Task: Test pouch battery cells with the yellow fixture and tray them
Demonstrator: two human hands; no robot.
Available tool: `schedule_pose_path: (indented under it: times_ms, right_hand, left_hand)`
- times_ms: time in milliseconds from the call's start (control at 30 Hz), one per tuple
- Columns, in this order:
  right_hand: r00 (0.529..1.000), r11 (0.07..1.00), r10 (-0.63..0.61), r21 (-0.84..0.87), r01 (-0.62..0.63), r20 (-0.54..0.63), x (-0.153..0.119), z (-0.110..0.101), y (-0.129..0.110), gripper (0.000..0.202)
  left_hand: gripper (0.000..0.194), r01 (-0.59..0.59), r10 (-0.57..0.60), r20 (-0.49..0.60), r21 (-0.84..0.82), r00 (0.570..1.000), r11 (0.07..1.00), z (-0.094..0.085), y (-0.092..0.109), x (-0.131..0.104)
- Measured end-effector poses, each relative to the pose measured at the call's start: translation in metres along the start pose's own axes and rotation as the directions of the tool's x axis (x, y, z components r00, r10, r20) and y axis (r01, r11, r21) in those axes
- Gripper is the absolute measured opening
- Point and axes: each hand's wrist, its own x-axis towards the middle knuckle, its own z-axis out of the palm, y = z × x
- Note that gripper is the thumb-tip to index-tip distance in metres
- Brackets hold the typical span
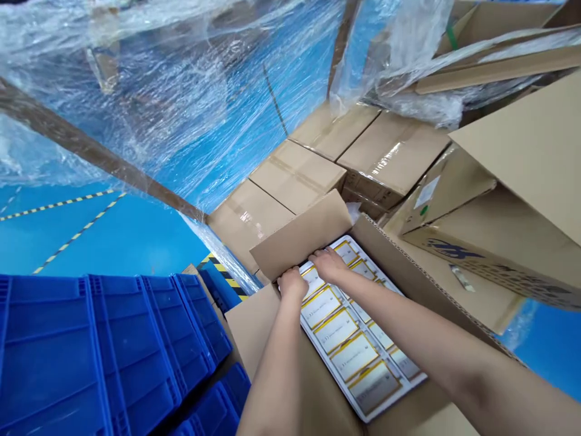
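Below centre in the frame, over the upper-left end of a white tray (411,384), the left hand (293,283) and right hand (330,265) are bending; I cannot tell whether the fingers are gripping. The tray is carrying rows of pale, yellow-edged packs (336,330) inside an open carton (302,239). Blue crates (45,351) are filling the lower left.

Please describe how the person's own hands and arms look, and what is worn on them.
The left hand and right hand wear no gloves. The left forearm and right forearm are bare up to the picture's edge, with no sleeve in view. No watch, bracelet or cable shows on them. Parts of both hands are hidden, so I cannot tell about rings.
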Motion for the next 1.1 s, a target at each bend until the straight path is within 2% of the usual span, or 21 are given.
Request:
schedule_pose_path:
  times_ms: [167,333,500,600,667,733,833,867,900,1000,1100]
  right_hand:
    - [0.999,0.999,-0.018,-0.050,0.020,0.030,-0.007,-0.002,-0.002,0.040]
    - [0.997,0.997,-0.075,-0.038,0.074,-0.027,-0.017,-0.012,0.005,0.048]
    - [0.990,0.989,-0.088,-0.108,0.099,0.106,-0.021,-0.034,0.004,0.033]
    - [0.983,0.982,-0.142,-0.106,0.155,0.119,-0.032,-0.053,0.000,0.024]
    - [0.981,0.979,-0.174,-0.095,0.182,0.085,-0.045,-0.065,-0.003,0.018]
    - [0.982,0.978,-0.179,-0.100,0.184,0.054,-0.060,-0.076,-0.006,0.016]
    - [0.985,0.977,-0.168,-0.123,0.172,0.042,-0.079,-0.086,-0.010,0.021]
    - [0.986,0.978,-0.164,-0.127,0.168,0.041,-0.084,-0.088,-0.011,0.024]
    - [0.986,0.978,-0.162,-0.128,0.165,0.037,-0.088,-0.089,-0.012,0.026]
    - [0.987,0.979,-0.161,-0.122,0.162,0.012,-0.096,-0.088,-0.012,0.027]
    - [0.986,0.978,-0.169,-0.125,0.166,-0.014,-0.099,-0.086,-0.011,0.025]
  left_hand:
    - [0.030,-0.014,0.012,-0.043,-0.050,0.999,0.999,-0.001,-0.004,-0.010]
    - [0.032,-0.071,0.060,-0.115,-0.097,0.992,0.993,-0.012,-0.004,-0.035]
    - [0.033,-0.105,0.085,-0.137,-0.144,0.987,0.984,-0.026,-0.008,-0.055]
    - [0.032,-0.162,0.129,-0.147,-0.246,0.981,0.955,-0.032,-0.017,-0.057]
    - [0.033,-0.228,0.194,-0.123,-0.398,0.973,0.889,-0.035,-0.027,-0.056]
    - [0.038,-0.269,0.308,-0.035,-0.588,0.951,0.763,-0.036,-0.039,-0.053]
    - [0.045,-0.197,0.457,0.092,-0.815,0.885,0.545,-0.031,-0.056,-0.048]
    - [0.044,-0.163,0.454,0.110,-0.838,0.884,0.521,-0.027,-0.060,-0.046]
    - [0.041,-0.141,0.421,0.120,-0.831,0.899,0.538,-0.022,-0.063,-0.044]
    - [0.036,-0.116,0.285,0.123,-0.710,0.951,0.695,-0.003,-0.064,-0.034]
    - [0.037,-0.120,0.228,0.107,-0.598,0.968,0.793,0.015,-0.056,-0.019]
